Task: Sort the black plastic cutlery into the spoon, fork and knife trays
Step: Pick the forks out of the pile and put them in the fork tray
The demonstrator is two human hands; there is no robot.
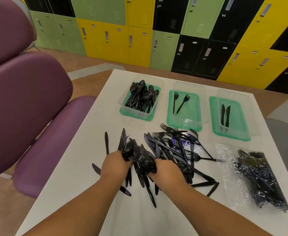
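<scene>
White table [82, 193]: cutlery bunch [144, 161] between both hands' fingers [151, 175].

Bright, even light (edges bowed, slightly soft).

Both forearms are bare, left hand [113, 165] and right hand [167, 171] ungloved.

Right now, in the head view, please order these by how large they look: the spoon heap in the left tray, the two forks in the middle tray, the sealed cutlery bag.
1. sealed cutlery bag, though it lies nearer the camera
2. spoon heap
3. two forks
</scene>
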